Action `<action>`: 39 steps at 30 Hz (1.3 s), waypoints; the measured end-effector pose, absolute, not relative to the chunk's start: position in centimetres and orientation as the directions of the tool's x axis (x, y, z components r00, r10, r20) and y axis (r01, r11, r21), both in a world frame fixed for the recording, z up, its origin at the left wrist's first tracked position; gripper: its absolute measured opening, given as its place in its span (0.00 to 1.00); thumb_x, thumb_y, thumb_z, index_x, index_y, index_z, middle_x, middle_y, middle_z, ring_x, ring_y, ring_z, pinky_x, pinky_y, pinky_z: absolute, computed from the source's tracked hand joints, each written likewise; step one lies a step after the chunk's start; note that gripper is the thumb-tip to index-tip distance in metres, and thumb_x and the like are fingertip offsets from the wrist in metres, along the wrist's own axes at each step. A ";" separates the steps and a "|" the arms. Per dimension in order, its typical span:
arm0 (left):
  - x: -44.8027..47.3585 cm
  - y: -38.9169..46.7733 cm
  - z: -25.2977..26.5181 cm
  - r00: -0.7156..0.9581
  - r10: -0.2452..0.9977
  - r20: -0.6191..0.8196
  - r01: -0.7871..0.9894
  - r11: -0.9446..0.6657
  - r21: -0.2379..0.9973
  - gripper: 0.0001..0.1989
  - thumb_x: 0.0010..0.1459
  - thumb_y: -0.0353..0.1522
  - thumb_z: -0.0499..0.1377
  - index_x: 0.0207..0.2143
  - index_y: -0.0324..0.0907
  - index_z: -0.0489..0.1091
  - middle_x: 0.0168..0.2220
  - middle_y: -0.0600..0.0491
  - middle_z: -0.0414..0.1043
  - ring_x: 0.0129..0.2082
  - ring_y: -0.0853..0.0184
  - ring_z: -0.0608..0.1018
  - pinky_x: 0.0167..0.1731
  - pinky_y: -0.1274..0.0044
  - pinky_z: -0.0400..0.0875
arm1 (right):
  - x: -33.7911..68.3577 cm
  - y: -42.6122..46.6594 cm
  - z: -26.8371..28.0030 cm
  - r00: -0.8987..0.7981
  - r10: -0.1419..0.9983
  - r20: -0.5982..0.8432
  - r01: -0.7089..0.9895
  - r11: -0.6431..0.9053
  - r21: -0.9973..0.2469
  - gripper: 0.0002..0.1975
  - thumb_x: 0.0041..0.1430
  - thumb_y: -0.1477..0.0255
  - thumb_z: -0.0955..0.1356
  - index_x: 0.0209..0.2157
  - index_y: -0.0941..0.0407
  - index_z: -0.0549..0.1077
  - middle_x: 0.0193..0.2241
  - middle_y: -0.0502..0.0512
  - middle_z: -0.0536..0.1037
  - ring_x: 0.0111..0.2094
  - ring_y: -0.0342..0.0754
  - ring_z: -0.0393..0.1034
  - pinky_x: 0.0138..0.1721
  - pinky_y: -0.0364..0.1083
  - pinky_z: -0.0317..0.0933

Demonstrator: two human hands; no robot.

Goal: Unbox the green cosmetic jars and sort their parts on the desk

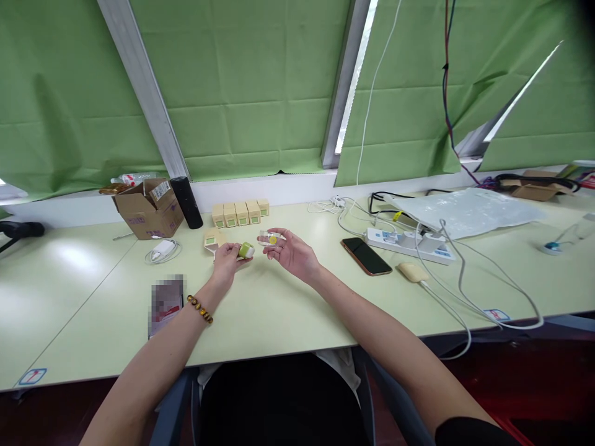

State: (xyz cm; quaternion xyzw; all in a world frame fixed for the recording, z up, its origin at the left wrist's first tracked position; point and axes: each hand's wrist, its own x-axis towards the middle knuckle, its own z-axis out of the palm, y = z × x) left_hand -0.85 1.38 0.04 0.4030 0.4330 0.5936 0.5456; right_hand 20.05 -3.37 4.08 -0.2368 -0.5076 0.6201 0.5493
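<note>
My left hand [226,263] is closed on a small green-and-white item [246,250], its exact kind too small to make out. Close behind that hand lies a small kraft box [211,238] with a green label, partly hidden by the fingers. Just to the right, my right hand [295,255] has its fingers curled around a clear plastic piece [270,239] marked with a yellow round spot. The two hands are apart, both just over the table. A row of several small kraft boxes [242,214] with green labels stands behind them.
On the left are a cardboard box [149,210], a black cylinder [186,202], a white charger [163,249] and a partly blurred flat item [166,303]. To the right lie a phone [366,256], a power strip [409,244], a beige mouse-like object [411,272] and loose cables.
</note>
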 end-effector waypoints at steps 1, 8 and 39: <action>-0.8 1.4 0.1 -0.086 0.996 0.002 -0.300 -0.028 0.954 0.08 0.66 0.31 0.62 0.33 0.38 0.66 0.34 0.50 0.76 0.35 0.66 0.81 0.44 0.60 0.84 | 20.1 -3.4 4.0 -0.281 0.922 0.268 -0.467 0.113 -0.877 0.26 0.57 0.47 0.72 0.48 0.51 0.71 0.49 0.62 0.82 0.40 0.54 0.77 0.43 0.54 0.70; -0.7 1.1 0.3 -0.088 0.996 0.004 -0.293 -0.030 0.956 0.10 0.65 0.31 0.64 0.33 0.38 0.66 0.35 0.50 0.75 0.36 0.65 0.82 0.44 0.61 0.84 | 20.7 -3.4 4.0 -0.277 0.926 0.258 -0.538 0.073 -0.840 0.22 0.55 0.53 0.74 0.45 0.48 0.70 0.43 0.56 0.83 0.30 0.47 0.67 0.36 0.50 0.66; -1.0 1.5 -0.1 -0.098 0.995 -0.008 -0.285 -0.020 0.958 0.11 0.64 0.32 0.65 0.33 0.38 0.67 0.35 0.49 0.76 0.37 0.64 0.82 0.44 0.62 0.84 | 23.5 0.8 2.6 0.096 0.974 0.203 -0.555 0.222 -0.802 0.21 0.62 0.49 0.70 0.30 0.51 0.65 0.30 0.54 0.75 0.34 0.51 0.72 0.34 0.50 0.71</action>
